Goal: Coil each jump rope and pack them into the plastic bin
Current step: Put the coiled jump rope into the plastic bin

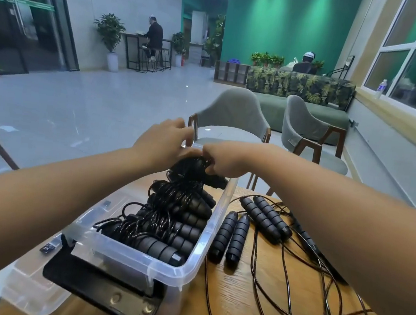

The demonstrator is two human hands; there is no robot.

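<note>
A clear plastic bin (189, 265) stands on the wooden table (236, 302), filled with several coiled black jump ropes (167, 225) lying side by side. Over the bin's far end I hold one more coiled black jump rope (190, 168). My left hand (163, 142) grips its top from the left and my right hand (223, 160) pinches it from the right. Two uncoiled jump ropes lie right of the bin: one pair of black foam handles (230, 237) next to the bin wall, another pair (265, 218) farther right, their thin cords (289, 298) sprawled in loops.
A black latch handle (104, 291) hangs at the bin's near end, and the clear lid (28, 289) lies beneath on the left. Two grey chairs (233, 116) stand beyond the table. Two people sit far back in the room.
</note>
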